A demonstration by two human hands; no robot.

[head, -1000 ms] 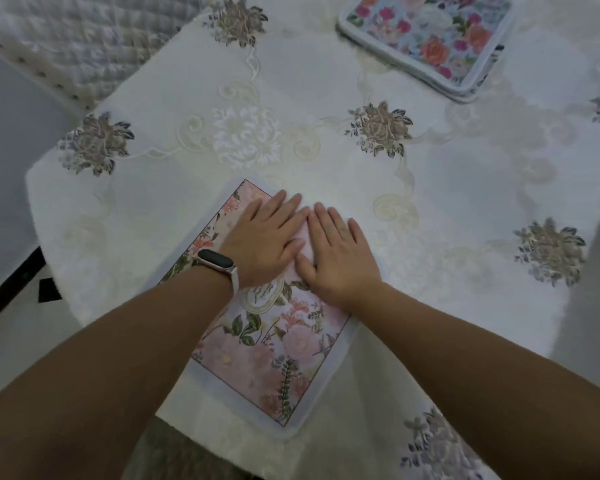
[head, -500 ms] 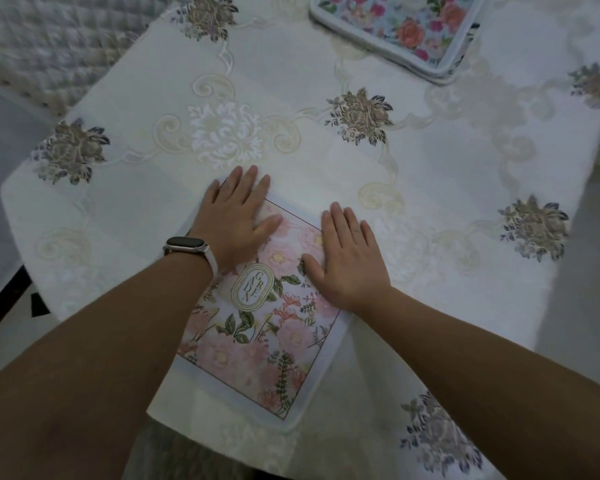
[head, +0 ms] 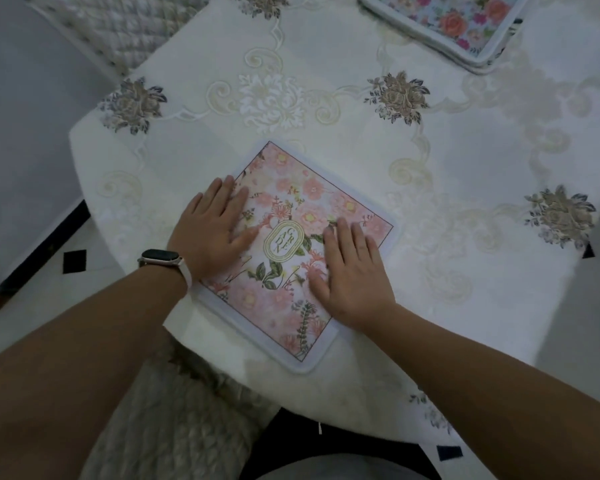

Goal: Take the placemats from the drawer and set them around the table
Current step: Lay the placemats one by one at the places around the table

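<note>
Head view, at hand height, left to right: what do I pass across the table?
wristwatch → left hand → gold oval label on the pink placemat → right hand → embroidered brown flower

Table [head: 465, 188] under white embroidered cloth [head: 271, 98], soft light. Quilted chair [head: 111, 26] far left; quilted seat [head: 174, 427] near. Pale floor [head: 32, 282], black insets [head: 74, 261].
</note>
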